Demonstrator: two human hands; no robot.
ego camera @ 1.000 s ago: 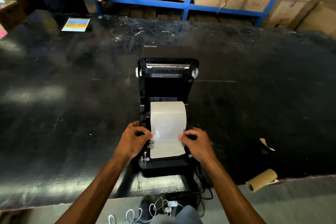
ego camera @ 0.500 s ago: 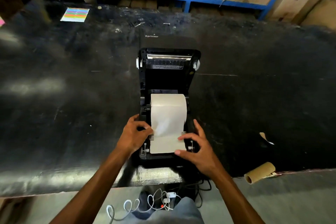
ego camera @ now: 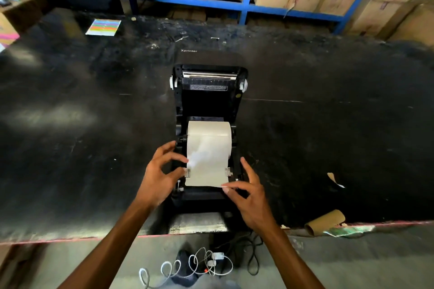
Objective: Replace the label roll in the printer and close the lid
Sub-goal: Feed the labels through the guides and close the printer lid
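A black label printer point(ego camera: 206, 195) stands on the black table with its lid point(ego camera: 209, 89) swung up and back. A white label roll point(ego camera: 209, 134) sits in the bay, its loose end drawn forward under two small guides to the front slot. My left hand point(ego camera: 159, 176) hovers at the printer's left side, fingers spread, a fingertip touching the paper's left edge. My right hand point(ego camera: 249, 197) is at the front right corner; thumb and forefinger pinch at the paper's front right corner, the other fingers raised.
An empty cardboard core point(ego camera: 325, 222) lies at the table's near edge on the right, beside a torn paper scrap point(ego camera: 335, 179). A striped colour sheet point(ego camera: 103, 27) lies far left. Cables point(ego camera: 197, 265) hang below the edge. Blue shelves point(ego camera: 234, 4) hold cardboard boxes behind.
Both hands have loosened from the paper's sides; the right hand slid down to the paper's front right corner. The other person's hands at the back left have left the view.
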